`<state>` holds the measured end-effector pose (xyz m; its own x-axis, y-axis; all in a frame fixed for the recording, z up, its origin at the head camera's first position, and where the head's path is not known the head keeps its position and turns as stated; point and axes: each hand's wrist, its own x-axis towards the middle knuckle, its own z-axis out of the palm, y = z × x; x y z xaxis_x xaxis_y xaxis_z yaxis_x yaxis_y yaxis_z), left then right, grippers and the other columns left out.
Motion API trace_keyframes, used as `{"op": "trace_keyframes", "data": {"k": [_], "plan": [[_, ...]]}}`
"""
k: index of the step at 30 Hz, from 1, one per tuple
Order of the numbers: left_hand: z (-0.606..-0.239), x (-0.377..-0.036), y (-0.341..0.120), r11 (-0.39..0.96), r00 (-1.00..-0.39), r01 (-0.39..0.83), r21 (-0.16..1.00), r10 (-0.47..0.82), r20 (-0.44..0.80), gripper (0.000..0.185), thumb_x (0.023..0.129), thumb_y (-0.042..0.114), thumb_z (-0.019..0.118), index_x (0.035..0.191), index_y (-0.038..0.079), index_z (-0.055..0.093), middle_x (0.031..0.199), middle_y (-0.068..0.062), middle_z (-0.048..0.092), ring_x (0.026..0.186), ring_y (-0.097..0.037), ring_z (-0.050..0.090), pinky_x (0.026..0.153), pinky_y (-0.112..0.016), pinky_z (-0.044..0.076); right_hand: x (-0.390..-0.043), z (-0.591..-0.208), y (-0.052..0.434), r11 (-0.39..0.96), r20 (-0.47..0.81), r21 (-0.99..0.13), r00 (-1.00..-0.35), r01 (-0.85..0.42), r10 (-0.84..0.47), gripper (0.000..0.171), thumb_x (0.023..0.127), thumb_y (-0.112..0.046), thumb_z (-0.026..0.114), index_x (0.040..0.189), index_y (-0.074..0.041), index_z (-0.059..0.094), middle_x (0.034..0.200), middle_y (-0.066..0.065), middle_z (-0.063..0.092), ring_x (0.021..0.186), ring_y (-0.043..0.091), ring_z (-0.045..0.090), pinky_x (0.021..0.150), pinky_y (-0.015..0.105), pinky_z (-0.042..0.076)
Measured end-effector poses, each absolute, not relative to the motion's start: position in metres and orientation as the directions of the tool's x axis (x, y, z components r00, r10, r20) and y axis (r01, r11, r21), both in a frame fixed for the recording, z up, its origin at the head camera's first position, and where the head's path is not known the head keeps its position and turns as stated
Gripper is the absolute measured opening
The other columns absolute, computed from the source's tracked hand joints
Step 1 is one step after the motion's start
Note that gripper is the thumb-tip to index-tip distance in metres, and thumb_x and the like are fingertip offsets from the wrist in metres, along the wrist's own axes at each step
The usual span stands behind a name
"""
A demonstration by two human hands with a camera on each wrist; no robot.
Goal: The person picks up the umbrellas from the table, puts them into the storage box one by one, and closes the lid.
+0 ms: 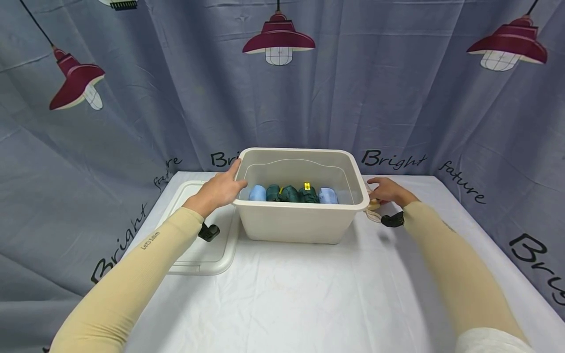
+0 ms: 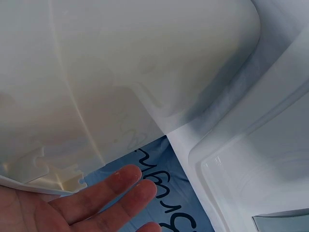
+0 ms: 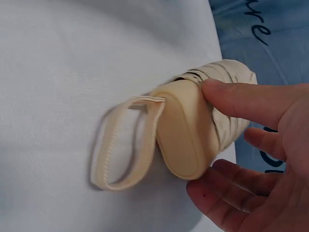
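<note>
A white plastic bin stands mid-table and holds several folded umbrellas in a row: a blue one, dark green ones and a light blue one. My left hand rests on the bin's left rim, fingers straight. In the left wrist view those fingers lie just under the bin's rim. My right hand is just right of the bin and grips a beige folded umbrella, thumb on top and fingers below. The umbrella's loop strap lies on the cloth.
The bin's clear lid lies flat on the table left of the bin, under my left forearm. A white cloth covers the table. A blue printed curtain hangs close behind and along both sides.
</note>
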<state>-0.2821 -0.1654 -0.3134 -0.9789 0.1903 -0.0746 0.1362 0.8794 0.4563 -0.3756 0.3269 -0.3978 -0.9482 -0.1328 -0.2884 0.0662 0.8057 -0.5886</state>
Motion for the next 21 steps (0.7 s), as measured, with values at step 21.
{"op": "trace_keyframes", "data": {"k": [21], "plan": [[-0.315, -0.283, -0.167, 0.873, -0.98, 0.147, 0.465, 0.192, -0.052, 0.077, 0.1, 0.047, 0.039, 0.164, 0.029, 0.0, 0.134, -0.021, 0.061, 0.112, -0.036, 0.063, 0.098, -0.054, 0.046, -0.363, -0.39, 0.332, 0.839, -0.334, -0.525, -0.941, 0.144, -0.047, 0.086, 0.085, -0.021, 0.066, 0.153, 0.009, 0.023, 0.115, 0.021, 0.051, 0.085, 0.022, 0.057, 0.077, 0.039, 0.055]]}}
